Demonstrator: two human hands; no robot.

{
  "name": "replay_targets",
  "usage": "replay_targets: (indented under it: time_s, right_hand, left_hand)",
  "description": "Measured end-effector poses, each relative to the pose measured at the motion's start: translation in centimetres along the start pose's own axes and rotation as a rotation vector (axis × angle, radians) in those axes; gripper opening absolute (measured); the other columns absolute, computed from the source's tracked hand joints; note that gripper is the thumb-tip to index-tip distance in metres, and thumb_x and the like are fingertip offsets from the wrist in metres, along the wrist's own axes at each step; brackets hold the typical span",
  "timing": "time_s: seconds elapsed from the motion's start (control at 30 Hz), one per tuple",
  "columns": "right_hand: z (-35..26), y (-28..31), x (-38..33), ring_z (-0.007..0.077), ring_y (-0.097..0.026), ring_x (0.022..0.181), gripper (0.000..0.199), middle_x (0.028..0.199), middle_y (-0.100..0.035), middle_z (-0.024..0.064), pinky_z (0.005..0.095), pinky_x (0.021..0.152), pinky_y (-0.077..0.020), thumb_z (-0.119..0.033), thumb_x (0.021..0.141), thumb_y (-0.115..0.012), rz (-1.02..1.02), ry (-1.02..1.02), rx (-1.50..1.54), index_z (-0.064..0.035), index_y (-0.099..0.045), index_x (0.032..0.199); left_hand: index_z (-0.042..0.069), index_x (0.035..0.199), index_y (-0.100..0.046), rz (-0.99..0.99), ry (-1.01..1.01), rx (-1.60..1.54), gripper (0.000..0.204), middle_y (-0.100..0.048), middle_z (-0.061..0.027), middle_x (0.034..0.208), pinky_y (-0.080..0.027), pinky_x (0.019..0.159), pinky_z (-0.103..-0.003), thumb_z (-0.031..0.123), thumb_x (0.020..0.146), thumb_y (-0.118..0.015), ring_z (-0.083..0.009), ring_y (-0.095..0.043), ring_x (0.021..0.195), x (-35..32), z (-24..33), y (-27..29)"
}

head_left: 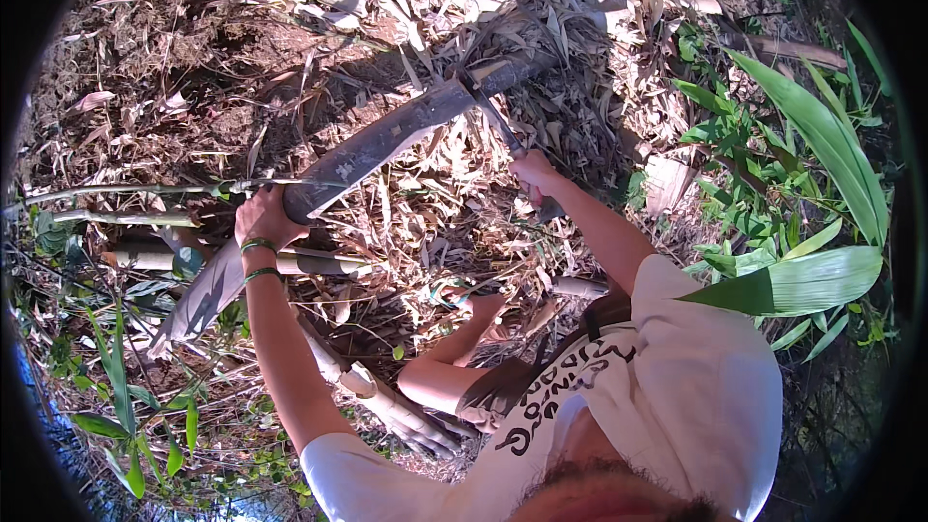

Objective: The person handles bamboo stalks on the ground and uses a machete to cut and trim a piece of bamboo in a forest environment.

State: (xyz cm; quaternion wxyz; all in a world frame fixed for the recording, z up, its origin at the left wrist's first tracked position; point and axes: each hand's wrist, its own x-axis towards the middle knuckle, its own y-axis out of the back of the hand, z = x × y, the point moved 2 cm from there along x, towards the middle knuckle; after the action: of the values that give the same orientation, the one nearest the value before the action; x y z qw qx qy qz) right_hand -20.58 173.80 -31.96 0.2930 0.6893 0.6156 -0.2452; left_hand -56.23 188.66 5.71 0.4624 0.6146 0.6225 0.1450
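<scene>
A thick grey-brown bamboo pole (pixel 382 147) slants across the ground from the lower left to the upper middle. My left hand (pixel 267 219), with green bands on its wrist, is closed round the pole near its middle. My right hand (pixel 532 176) grips the handle of a long-bladed knife, seemingly a machete (pixel 497 122). The blade's far part meets the pole at a ring-like joint near its upper end. Whether the edge has cut into the wood, I cannot tell.
Dry leaves (pixel 435 198) cover the ground. Thin cut stems (pixel 145 217) lie at the left, beside a pale jointed bamboo piece (pixel 387 406). Broad green leaves (pixel 822 280) reach in from the right. My bent leg and sandalled foot (pixel 474 304) are just below the pole.
</scene>
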Motion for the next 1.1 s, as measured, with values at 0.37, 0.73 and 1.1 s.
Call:
replay_targets:
  time_s: [0.37, 0.73, 1.1]
  right_hand:
    - [-36.3, 14.0, -21.4, 0.0100, -0.049, 0.048, 0.023, 0.059, -0.050, -0.0016, 0.0284, 0.042, -0.0371, -0.016, 0.093, -0.070, 0.560, 1.279, 0.203, -0.0081, -0.054, 0.079]
    - [2.3, -2.1, 2.4, 0.0241, -0.065, 0.068, 0.019, 0.072, -0.064, 0.0122, 0.0403, 0.062, -0.0485, -0.017, 0.085, -0.073, 0.198, 0.101, -0.088, -0.0008, -0.065, 0.088]
    - [-34.1, 15.0, -15.0, 0.0105, -0.045, 0.043, 0.025, 0.055, -0.050, -0.0003, 0.0284, 0.041, -0.0353, -0.019, 0.091, -0.071, 0.223, 0.934, 0.148, -0.0068, -0.055, 0.077]
  left_hand:
    - [0.014, 0.130, -0.061, 0.017, 0.064, -0.026, 0.085, -0.069, -0.0121, 0.117, -0.057, 0.091, -0.043, 0.051, 0.058, -0.087, -0.0317, -0.069, 0.107, -1.3, 0.9, -1.1]
    - [0.018, 0.139, -0.053, -0.035, 0.018, 0.019, 0.094, -0.066, -0.0122, 0.122, -0.056, 0.091, -0.045, 0.049, 0.058, -0.090, -0.0321, -0.069, 0.107, -0.6, 1.8, -0.9]
    - [0.022, 0.150, -0.043, 0.007, 0.009, 0.021, 0.109, -0.069, -0.0156, 0.117, -0.058, 0.089, -0.044, 0.049, 0.055, -0.090, -0.0337, -0.070, 0.104, 0.1, 0.7, -1.6]
